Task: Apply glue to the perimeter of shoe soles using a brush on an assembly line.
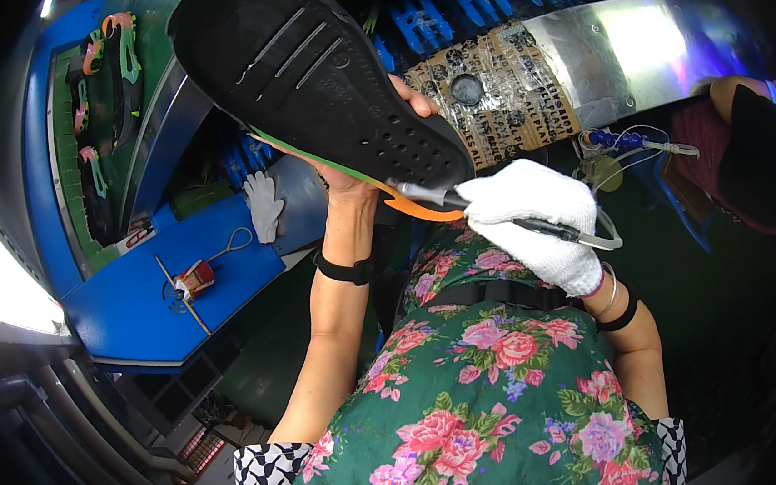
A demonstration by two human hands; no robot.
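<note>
My bare left hand [349,181] grips a large black shoe piece [326,101] from beneath, its fingertips showing over the far edge. The face turned up has three long slots at the wide end and several small round holes at the narrow end. Green and orange trim [422,211] shows along its near edge. In a white knit glove, my right hand [531,222] is closed around a slim pen-like brush [424,193] with a pale tip and a thin tube at its back. The tip is at the trim by the narrow end; whether it touches cannot be made out.
A cardboard-covered ledge [509,97] with a round black recess lies beyond the shoe piece, beside a curved metal surface [604,50]. On the left, a blue table [137,305] bears a red container [195,277] and a grey glove [263,205]. Colourful shoes [124,58] lie on a green belt.
</note>
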